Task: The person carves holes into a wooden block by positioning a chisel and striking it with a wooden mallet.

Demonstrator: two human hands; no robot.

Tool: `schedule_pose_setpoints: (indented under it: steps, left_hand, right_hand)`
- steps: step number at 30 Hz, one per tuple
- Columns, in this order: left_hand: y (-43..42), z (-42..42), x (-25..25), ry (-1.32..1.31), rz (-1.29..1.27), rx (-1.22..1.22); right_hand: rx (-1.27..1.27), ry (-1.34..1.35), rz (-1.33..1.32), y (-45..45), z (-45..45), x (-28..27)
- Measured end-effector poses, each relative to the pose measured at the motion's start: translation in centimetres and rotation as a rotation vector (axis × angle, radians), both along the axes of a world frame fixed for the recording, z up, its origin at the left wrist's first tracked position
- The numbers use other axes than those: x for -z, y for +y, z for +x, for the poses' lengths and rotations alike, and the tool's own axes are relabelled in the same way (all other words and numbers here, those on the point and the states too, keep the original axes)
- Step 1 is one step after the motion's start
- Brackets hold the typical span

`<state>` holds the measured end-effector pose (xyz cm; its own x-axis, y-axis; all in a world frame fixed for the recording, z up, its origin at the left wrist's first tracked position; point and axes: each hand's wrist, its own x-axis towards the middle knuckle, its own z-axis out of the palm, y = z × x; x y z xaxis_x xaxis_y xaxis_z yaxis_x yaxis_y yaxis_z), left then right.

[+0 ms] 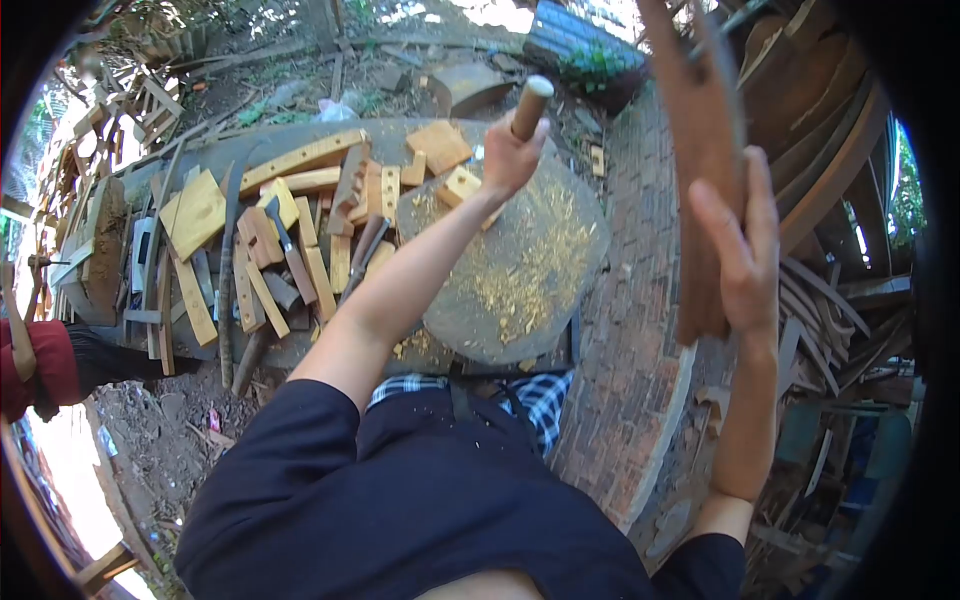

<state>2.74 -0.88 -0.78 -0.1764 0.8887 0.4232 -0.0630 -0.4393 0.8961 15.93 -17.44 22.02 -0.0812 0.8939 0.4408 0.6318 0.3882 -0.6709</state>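
Note:
A pale-ended round wooden handle (532, 108) rises out of my left hand (512, 158), whose fingers are wrapped round it above the chopping block; the rest of that tool is hidden. On the right, my right hand (748, 255) holds a long reddish-brown board (700, 170) by its edge, thumb stretched over its face, fingers along the far side. The board stands tall and runs out of the top of the view. Wood chips (510, 285) lie scattered on the round block (585, 225), and a small light wooden piece (460, 186) sits near its upper left edge.
Wooden pieces (195, 215) and tools crowd the bench on the left. A brick surface (632, 260) runs between the block and the board. Curved planks (840, 190) are stacked at right. Part of another person, a red sleeve (60, 370), shows at far left.

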Motion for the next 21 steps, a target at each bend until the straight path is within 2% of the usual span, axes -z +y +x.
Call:
schedule_pose_setpoints:
  steps: [1, 3, 4, 5, 6, 8, 9, 11, 12, 14, 15, 17, 18, 20, 21]
  left_hand:
    - [0.1, 0.0, 0.3, 0.011, 0.009, -0.007]
    - [0.4, -0.4, 0.7, 0.041, 0.022, 0.002]
    - [0.6, -0.4, 0.9, -0.01, 0.012, 0.065]
    - [1.0, -0.2, 0.9, -0.062, 0.006, 0.136]
    - [1.7, -0.2, 0.8, -0.062, 0.02, 0.156]
    - [2.8, -1.0, 1.1, -0.038, -0.143, 0.214]
    - [3.0, -1.1, 0.9, -0.07, -0.193, 0.184]
    - [3.0, -0.8, 0.8, -0.058, -0.227, 0.121]
    - [3.4, -0.5, 0.5, -0.047, -0.241, 0.087]
    - [5.4, -0.2, 1.6, 0.031, -0.17, 0.045]
    - [5.5, 0.1, 1.2, 0.079, -0.235, 0.005]
    - [6.2, 1.2, 1.0, 0.141, -0.338, -0.04]
    - [6.4, 1.5, 0.7, 0.145, -0.341, -0.025]
    - [6.7, 1.7, 0.6, 0.2, -0.394, -0.076]
    - [7.3, 1.9, 1.1, 0.199, -0.392, -0.08]
  right_hand:
    - [0.01, 0.005, -0.027, 0.3, -0.1, 0.7]
    - [0.008, -0.219, -0.144, 1.0, 0.0, 2.2]
    - [-0.005, -0.341, -0.443, 1.7, 0.9, 3.6]
    - [0.174, -0.554, -0.399, 1.8, 0.8, 5.8]
    - [0.197, -0.549, -0.391, 1.9, 1.6, 7.0]
    - [0.03, -0.216, -0.255, 2.7, 2.9, 9.3]
    - [0.009, -0.218, -0.265, 2.7, 2.9, 11.3]
    - [0.138, -0.032, -0.236, 2.4, 2.4, 16.0]
    - [0.119, -0.015, -0.235, 2.4, 2.6, 18.6]
    - [0.34, -0.243, -0.455, 2.1, 3.5, 23.0]
    - [0.352, -0.227, -0.452, 1.8, 3.3, 23.9]
    - [0.462, -0.512, -0.751, 1.4, 3.0, 25.1]
    - [0.475, -0.506, -0.76, 1.2, 3.5, 26.0]
    - [0.452, -0.563, -0.475, 0.5, 3.8, 28.2]
    - [0.467, -0.777, -0.113, 0.2, 3.6, 28.5]
